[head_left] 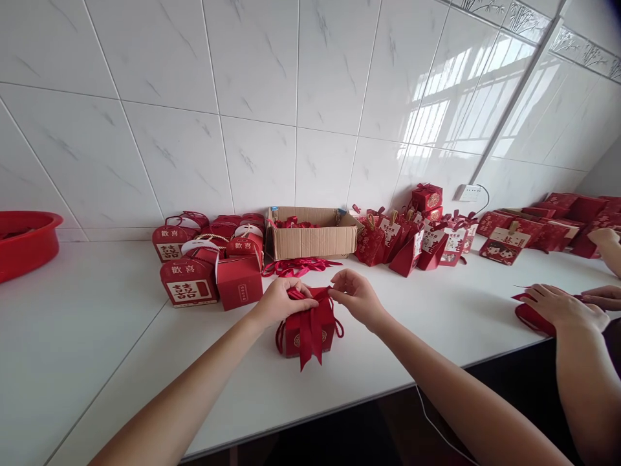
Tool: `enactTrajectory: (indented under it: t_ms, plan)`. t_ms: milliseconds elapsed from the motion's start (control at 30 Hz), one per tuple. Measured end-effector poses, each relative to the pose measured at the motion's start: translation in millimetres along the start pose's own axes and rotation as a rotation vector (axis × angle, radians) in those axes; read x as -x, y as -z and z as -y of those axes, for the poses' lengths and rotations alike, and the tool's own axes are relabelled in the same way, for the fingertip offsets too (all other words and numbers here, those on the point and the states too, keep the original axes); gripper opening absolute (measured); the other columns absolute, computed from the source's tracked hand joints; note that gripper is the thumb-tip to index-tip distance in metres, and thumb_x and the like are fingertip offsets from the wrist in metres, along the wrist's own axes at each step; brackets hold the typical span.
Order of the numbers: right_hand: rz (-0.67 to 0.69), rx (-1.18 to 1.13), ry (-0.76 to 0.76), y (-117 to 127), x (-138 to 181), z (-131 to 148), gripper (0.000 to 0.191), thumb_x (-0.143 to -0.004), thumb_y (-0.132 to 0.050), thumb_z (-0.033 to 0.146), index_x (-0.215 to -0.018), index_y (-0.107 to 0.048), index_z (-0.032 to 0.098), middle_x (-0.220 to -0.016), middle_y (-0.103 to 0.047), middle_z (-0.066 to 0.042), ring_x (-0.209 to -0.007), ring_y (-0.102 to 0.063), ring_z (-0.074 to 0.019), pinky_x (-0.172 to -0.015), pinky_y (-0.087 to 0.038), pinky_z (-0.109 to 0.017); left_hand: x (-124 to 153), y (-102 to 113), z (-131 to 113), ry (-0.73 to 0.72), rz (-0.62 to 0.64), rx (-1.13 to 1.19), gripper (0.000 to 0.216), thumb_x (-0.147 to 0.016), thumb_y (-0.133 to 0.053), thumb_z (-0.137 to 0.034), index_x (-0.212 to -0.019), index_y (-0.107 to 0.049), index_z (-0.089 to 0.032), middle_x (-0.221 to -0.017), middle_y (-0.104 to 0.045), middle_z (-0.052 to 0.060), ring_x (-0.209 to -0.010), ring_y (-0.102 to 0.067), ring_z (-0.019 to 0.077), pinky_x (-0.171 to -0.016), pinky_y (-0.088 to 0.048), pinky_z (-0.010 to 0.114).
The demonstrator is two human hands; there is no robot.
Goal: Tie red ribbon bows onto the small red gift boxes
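A small red gift box [292,338] with cord loops at its sides stands on the white table in front of me. Red ribbon [311,336] lies over its top, and two ribbon tails hang down the front face. My left hand [287,299] pinches the ribbon at the top left of the box. On the other side, my right hand [356,296] has thumb and forefinger closed on the ribbon at the top right. The fingers partly cover the bow or knot, so its exact form is hidden.
Handled red boxes [190,283] stand at left, behind them a cardboard box [315,243] with red ribbons [301,266] before it. Triangular red boxes [406,255] fill the back right. A red basin [29,249] sits far left. Another person's hands [565,305] work at right.
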State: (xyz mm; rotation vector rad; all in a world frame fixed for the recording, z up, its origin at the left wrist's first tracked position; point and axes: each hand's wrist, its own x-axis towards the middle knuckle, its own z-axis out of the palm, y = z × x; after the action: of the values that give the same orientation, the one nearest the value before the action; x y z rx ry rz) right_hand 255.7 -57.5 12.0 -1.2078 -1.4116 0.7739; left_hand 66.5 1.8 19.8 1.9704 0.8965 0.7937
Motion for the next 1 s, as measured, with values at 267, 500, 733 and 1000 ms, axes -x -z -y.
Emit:
enactTrajectory:
  t_ms: [267, 500, 733, 1000]
  plan:
    - [-0.014, -0.059, -0.056, -1, 2, 4, 0.019, -0.066, -0.064, 0.025, -0.080, -0.052, 0.019, -0.062, -0.054, 0.004, -0.057, -0.049, -0.0113, -0.056, -0.037, -0.026, 2, -4, -3, -0.003, -0.015, 0.142, 0.038, -0.066, -0.072, -0.042, -0.053, -0.045, -0.018, -0.083, -0.069, 0.005, -0.085, -0.062, 0.0225, -0.077, -0.047, 0.035]
    - [-0.046, -0.217, -0.135, 2, 2, 7, 0.026, -0.060, -0.069, 0.024, -0.076, -0.049, 0.020, -0.055, -0.055, 0.006, -0.055, -0.050, -0.0106, -0.057, -0.036, -0.025, 3, -3, -7, 0.024, 0.035, 0.111, 0.039, -0.064, -0.074, -0.035, -0.053, -0.040, -0.018, -0.083, -0.070, 0.006, -0.079, -0.061, 0.0211, -0.074, -0.047, 0.036]
    - [-0.043, -0.264, -0.102, 4, 3, -2, 0.031, -0.060, -0.074, 0.027, -0.077, -0.048, 0.020, -0.053, -0.055, 0.007, -0.053, -0.050, -0.0103, -0.056, -0.036, -0.025, 3, -1, -7, 0.014, 0.100, 0.093, 0.054, -0.062, -0.073, -0.040, -0.052, -0.024, -0.020, -0.079, -0.070, 0.005, -0.077, -0.060, 0.0186, -0.069, -0.045, 0.031]
    - [0.045, -0.053, -0.048, 17, 8, 0, 0.035, -0.071, -0.067, 0.028, -0.102, -0.053, 0.023, -0.094, -0.062, -0.003, -0.090, -0.057, -0.0181, -0.073, -0.045, -0.032, 8, 9, -6, 0.057, 0.242, 0.243, 0.029, -0.070, -0.072, -0.039, -0.083, -0.062, -0.016, -0.090, -0.066, 0.005, -0.080, -0.057, 0.0166, -0.070, -0.044, 0.028]
